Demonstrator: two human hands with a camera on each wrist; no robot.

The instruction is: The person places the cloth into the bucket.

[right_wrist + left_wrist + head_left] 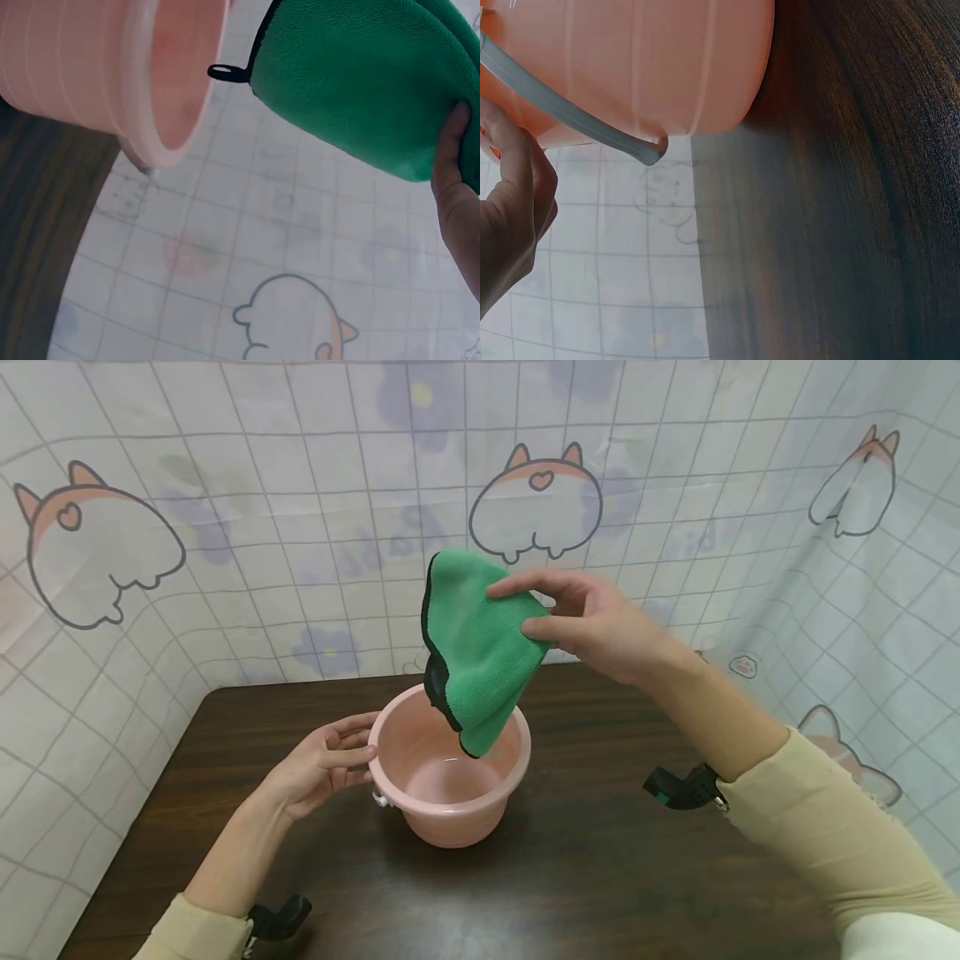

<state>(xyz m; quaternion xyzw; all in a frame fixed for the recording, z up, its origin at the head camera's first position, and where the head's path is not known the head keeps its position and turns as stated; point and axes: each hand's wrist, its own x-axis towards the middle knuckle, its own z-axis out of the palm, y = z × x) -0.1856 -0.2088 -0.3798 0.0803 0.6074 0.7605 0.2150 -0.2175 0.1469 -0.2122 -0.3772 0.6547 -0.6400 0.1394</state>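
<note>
A folded green cloth (480, 652) with black edging hangs over the mouth of a pink bucket (453, 822). My right hand (592, 618) pinches the cloth by its right edge between thumb and fingers. In the right wrist view a small black loop (229, 73) sticks out from a corner of the cloth (360, 82), close to the rim. On the bucket's left side my left hand (322, 766) grips the rim, thumb on top and fingers behind. The left wrist view shows the bucket's grey handle (577, 116) hanging down its side.
The bucket stands on a dark brown wooden table (600, 868). Behind and beside the table hangs a white gridded curtain (337, 527) printed with cartoon animals. Black wrist devices (682, 787) sit at both cuffs.
</note>
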